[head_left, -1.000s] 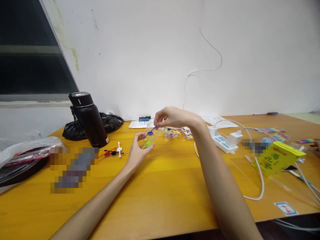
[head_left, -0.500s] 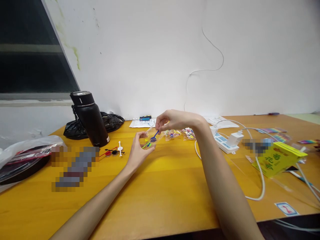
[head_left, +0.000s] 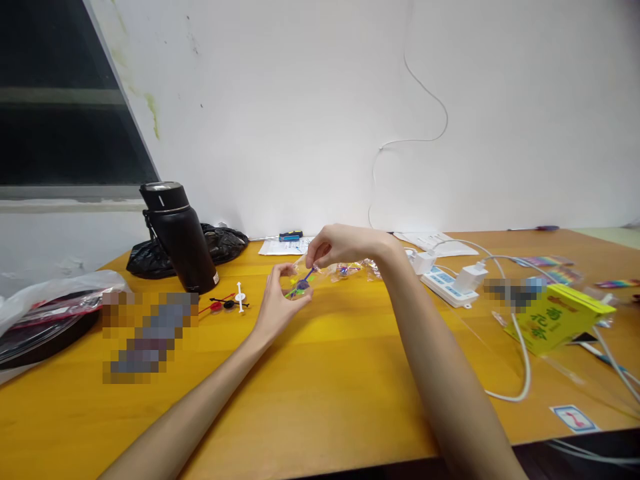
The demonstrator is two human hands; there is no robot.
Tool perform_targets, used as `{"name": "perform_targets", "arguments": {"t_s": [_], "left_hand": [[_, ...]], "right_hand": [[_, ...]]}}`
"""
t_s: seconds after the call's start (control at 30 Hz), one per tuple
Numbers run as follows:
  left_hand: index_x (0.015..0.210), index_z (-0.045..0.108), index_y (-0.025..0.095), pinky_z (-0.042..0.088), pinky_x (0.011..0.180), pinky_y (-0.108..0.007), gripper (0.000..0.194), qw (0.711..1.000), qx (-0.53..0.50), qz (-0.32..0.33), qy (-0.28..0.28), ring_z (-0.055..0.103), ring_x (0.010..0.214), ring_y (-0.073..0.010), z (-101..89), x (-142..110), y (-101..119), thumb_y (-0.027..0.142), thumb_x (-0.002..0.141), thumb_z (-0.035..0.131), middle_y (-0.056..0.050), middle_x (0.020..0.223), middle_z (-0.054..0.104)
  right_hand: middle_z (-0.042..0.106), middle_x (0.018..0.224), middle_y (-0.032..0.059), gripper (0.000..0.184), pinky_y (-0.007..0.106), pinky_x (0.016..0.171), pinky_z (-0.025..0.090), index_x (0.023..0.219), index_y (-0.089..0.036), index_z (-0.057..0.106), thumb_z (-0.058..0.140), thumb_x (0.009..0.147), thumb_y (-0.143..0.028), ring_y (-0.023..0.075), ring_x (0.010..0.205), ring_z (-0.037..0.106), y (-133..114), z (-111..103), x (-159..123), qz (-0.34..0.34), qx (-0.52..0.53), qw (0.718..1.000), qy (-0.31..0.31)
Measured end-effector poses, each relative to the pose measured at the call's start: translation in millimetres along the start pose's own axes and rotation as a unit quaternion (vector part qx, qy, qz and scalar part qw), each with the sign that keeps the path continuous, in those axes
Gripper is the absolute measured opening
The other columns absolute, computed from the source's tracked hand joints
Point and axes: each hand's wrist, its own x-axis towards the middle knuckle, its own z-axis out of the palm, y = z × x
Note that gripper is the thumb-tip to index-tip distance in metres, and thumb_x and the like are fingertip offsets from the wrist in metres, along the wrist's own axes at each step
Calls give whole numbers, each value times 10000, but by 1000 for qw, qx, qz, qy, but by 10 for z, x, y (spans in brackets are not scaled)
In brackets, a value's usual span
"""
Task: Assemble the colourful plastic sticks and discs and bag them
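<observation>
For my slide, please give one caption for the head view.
Left hand holds a clear bag; right hand pushes a blue stick in.

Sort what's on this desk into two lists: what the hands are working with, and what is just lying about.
In hand:
left hand holding a small clear bag of coloured pieces
right hand pinching a blue stick at the bag's mouth

Lying about:
black flask
black bag
red, black and white pieces
power strip
yellow box

Orange wooden table (head_left: pixel 320 400); on it: black flask (head_left: pixel 177 237), black bag (head_left: pixel 220 243), white power strip (head_left: pixel 445 283) with cable, yellow box (head_left: pixel 555 320), small coloured plastic parts (head_left: pixel 227 303).
</observation>
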Motion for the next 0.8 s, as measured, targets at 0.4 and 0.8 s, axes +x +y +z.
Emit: {"name": "perform_targets", "arguments": {"t_s": [0.4,0.8], "left_hand": [[1225,507,252,470,987,-380,572,1000,14,-6,-2,563,1198,-239,2,-3,-11,340,745,808,-74,1218,581],[1200,541,231,419,1053,-430,541,1000,13,-8,5,571,1171,-248,9,-10,2,330,741,810,-72,1168,582]], "right_hand": [[788,900,65,217,273,699,509,911,-151,807,669,744,-143,176,817,712,16,47,91,39,6,999,13],[758,919,100,283,309,718,460,1027,-140,775,555,855,-185,182,784,660,-115,-23,-47,57,-51,980,186]]}}
